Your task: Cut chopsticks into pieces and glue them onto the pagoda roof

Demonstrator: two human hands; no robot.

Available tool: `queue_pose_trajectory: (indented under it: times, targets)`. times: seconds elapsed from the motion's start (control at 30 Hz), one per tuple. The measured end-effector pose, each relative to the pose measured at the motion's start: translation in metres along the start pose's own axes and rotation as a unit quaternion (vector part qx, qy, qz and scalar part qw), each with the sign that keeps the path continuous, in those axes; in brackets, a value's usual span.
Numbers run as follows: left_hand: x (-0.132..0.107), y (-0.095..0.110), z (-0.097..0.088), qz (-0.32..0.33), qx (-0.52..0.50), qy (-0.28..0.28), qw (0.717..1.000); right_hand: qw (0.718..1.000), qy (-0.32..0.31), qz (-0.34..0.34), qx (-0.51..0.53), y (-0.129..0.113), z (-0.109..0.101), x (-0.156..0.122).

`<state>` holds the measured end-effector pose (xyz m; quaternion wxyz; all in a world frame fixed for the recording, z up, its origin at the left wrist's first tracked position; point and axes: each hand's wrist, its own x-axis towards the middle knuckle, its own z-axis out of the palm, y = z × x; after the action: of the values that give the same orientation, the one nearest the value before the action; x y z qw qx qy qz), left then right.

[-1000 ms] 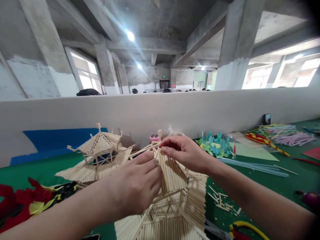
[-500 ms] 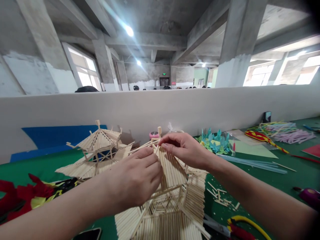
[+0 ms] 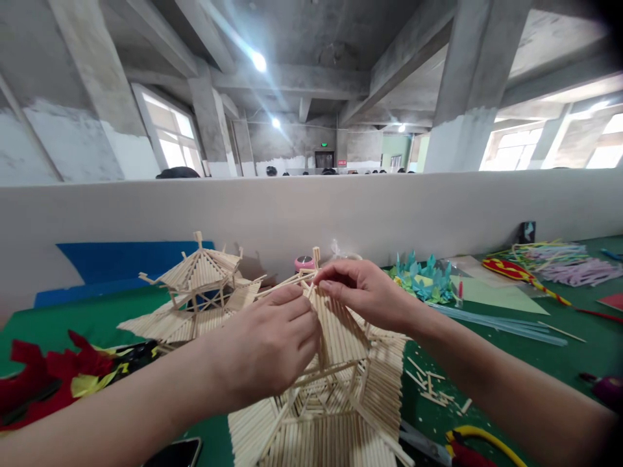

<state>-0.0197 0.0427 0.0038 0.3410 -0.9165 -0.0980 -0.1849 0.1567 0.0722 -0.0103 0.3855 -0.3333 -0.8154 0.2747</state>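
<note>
A pavilion model (image 3: pixel 341 331) built of thin wooden sticks stands in front of me, with a sloped upper roof and a wider lower roof. Both my hands are at the top of its upper roof. My left hand (image 3: pixel 272 340) is closed against the roof's left side, its fingertips hidden behind the hand. Near the peak, my right hand (image 3: pixel 363 288) pinches with thumb and index finger at the upper roof's edge; anything between the fingertips is too small to make out. A second stick pavilion (image 3: pixel 199 272) stands behind to the left.
Scissors (image 3: pixel 457 441) and short stick offcuts (image 3: pixel 431 386) lie at the right. Beyond are a teal paper craft (image 3: pixel 426 275), translucent glue sticks (image 3: pixel 501 324) and pastel strips (image 3: pixel 579 272). Red paper pieces (image 3: pixel 53 370) and a phone (image 3: pixel 175 452) are at left. A white partition (image 3: pixel 292 207) runs behind.
The view has shifted slightly, so everything appears a little further right. Both hands stay at the upper roof with almost the same grip.
</note>
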Motion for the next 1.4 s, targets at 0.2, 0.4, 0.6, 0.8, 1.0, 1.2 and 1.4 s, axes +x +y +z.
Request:
queue_pose_trajectory:
  times: [0.2, 0.4, 0.6, 0.8, 1.0, 1.2, 1.4]
  targets:
    - [-0.021, 0.014, -0.005, -0.087, 0.011, 0.027, 0.996, 1.0, 0.003, -0.009, 0.002, 0.001, 0.001, -0.002]
    - [-0.038, 0.053, 0.011, -0.257, 0.003, 0.076, 0.963, 1.0, 0.009, -0.012, 0.009, 0.0, 0.001, -0.002]
    - [-0.037, 0.058, 0.03, -0.279, 0.0, 0.131, 0.951, 1.0, 0.01, -0.01, 0.005, 0.001, 0.004, -0.003]
    - [-0.038, 0.055, 0.029, -0.271, -0.019, 0.151, 0.951, 1.0, 0.024, -0.007, -0.003, 0.005, 0.006, -0.003]
    - [-0.037, 0.052, 0.029, -0.25, -0.044, 0.159, 0.954, 0.999, 0.033, -0.021, -0.014, 0.003, 0.007, -0.003]
    - [-0.037, 0.052, 0.028, -0.26, -0.063, 0.161, 0.95, 0.998, 0.033, -0.037, -0.05, 0.003, 0.006, -0.004]
    - [-0.038, 0.052, 0.03, -0.263, -0.051, 0.151, 0.952, 0.997, 0.031, -0.043, -0.063, 0.003, 0.006, -0.005]
